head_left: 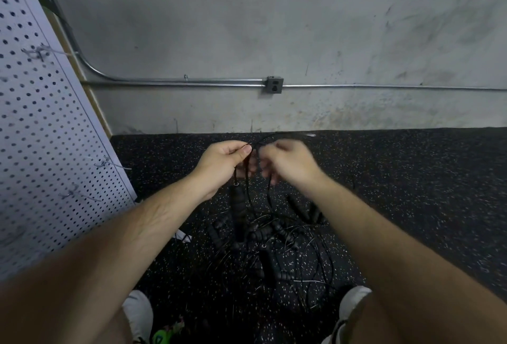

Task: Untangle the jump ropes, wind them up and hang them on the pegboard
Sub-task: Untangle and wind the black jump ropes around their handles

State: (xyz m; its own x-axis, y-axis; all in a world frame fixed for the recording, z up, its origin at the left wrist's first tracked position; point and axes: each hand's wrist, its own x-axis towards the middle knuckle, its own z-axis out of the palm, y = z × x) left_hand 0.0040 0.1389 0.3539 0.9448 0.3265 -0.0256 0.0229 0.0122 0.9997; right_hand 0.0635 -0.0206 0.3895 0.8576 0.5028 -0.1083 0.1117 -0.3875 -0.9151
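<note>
Two hands: left hand (222, 164) pinching thin black cord (270, 192), blurred right hand (288, 164) curled on it. One ribbed handle (238, 206) dangling above tangled pile (274, 247). Three wire hooks (109, 164) on perforated pegboard (41, 124).

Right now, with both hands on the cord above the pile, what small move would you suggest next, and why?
I would probably raise the cord and ease the hands apart. The left hand pinches it, the right hand grips beside, one handle dangles below, and strands run down into the tangled pile on the floor.
</note>
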